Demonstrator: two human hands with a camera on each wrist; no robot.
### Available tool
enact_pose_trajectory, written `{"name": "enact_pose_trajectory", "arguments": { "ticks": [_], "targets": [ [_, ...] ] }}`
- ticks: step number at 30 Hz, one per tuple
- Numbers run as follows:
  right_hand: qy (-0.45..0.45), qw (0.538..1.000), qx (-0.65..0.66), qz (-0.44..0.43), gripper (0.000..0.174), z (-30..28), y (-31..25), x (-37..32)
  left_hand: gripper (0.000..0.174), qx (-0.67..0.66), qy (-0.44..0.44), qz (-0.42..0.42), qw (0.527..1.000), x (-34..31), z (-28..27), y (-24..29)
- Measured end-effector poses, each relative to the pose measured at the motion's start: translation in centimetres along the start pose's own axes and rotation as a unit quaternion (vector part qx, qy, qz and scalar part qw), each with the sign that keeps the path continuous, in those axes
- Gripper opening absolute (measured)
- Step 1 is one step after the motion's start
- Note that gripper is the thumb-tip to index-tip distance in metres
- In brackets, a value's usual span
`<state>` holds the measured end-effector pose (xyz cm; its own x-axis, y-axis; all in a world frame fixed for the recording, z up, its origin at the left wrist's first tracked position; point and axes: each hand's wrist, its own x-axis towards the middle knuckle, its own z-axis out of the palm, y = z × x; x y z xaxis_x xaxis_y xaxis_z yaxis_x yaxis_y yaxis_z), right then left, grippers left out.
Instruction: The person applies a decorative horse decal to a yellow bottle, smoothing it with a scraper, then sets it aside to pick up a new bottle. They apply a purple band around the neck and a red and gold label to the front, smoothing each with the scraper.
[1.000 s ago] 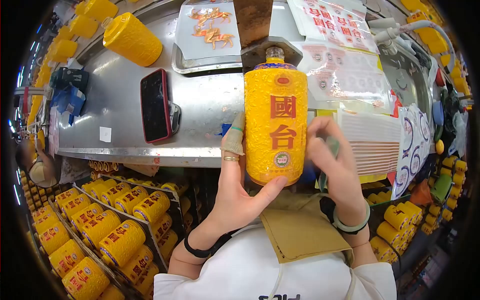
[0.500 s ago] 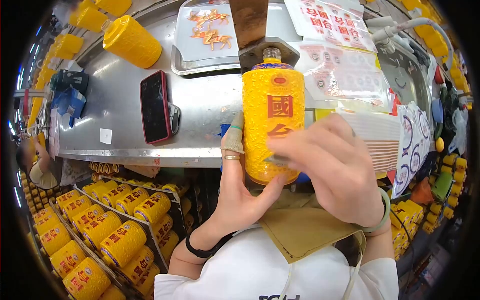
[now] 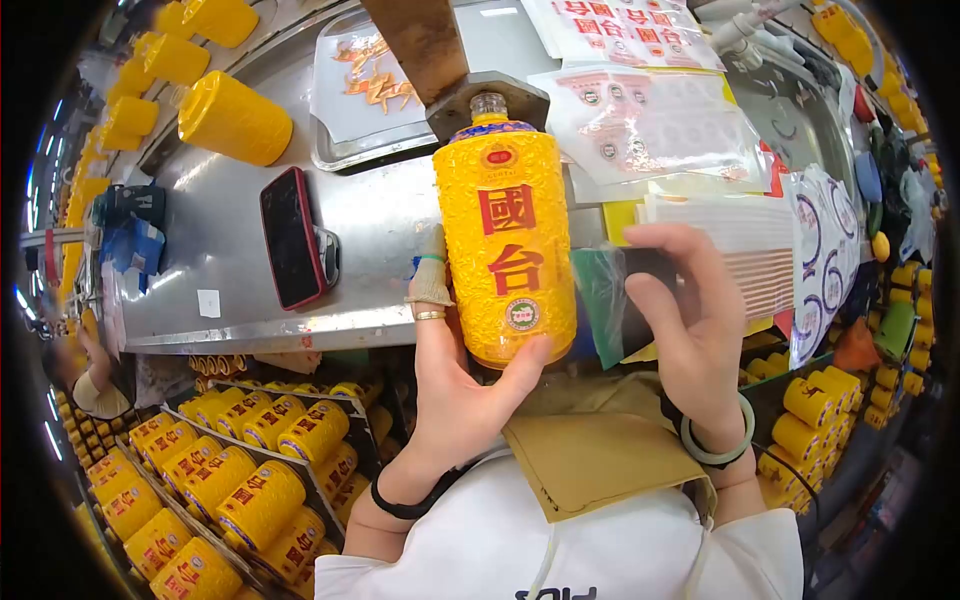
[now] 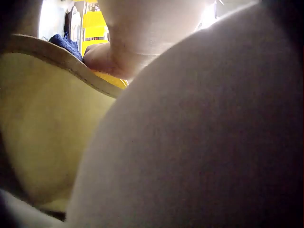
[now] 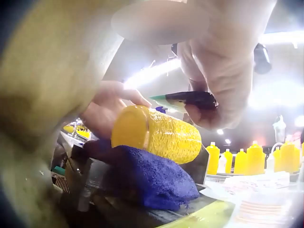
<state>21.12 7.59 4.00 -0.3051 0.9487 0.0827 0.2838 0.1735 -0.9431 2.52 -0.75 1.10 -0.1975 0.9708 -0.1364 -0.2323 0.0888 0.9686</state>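
A yellow embossed bottle (image 3: pixel 505 250) with red characters and a round seal lies in the head view, its glass neck at a metal bracket (image 3: pixel 487 105). My left hand (image 3: pixel 455 390) holds its lower end, thumb on the front near the base and a cloth-covered finger along the left side. Just right of the bottle, my right hand (image 3: pixel 695 330) pinches a flat dark scraper-like piece (image 5: pixel 190 99) with a green edge. In the right wrist view the bottle (image 5: pixel 164 135) slants above a blue cloth (image 5: pixel 152 178). The left wrist view is mostly blocked.
A phone (image 3: pixel 287 240) lies on the metal table (image 3: pixel 380 260), left of the bottle. Behind are a tray (image 3: pixel 340 150) with gold figures and another yellow bottle (image 3: pixel 235 118). Printed sheets (image 3: pixel 650 130) lie at right. Racks of yellow bottles (image 3: pixel 260 495) stand below left.
My right hand crossed over the bottle's lower front, then drew back to the right, uncovering the characters and seal. The head view has shifted slightly. My left hand keeps its hold.
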Motion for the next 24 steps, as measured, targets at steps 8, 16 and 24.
{"name": "enact_pose_trajectory", "arguments": {
  "ticks": [8,16,24],
  "targets": [
    [-0.007,0.996,0.048,0.070,0.022,0.7,1.3,-2.6,0.097,0.030,0.008,-0.031,0.999,-0.2,0.1,0.2],
    [0.030,0.991,0.111,0.062,0.021,1.8,1.0,-3.6,0.097,0.004,0.000,-0.017,1.000,0.0,0.1,0.1],
    [0.032,0.991,0.002,0.130,0.020,0.4,1.6,-3.7,0.110,0.081,-0.027,0.038,0.996,0.0,-2.1,-1.0]
  ]
}}
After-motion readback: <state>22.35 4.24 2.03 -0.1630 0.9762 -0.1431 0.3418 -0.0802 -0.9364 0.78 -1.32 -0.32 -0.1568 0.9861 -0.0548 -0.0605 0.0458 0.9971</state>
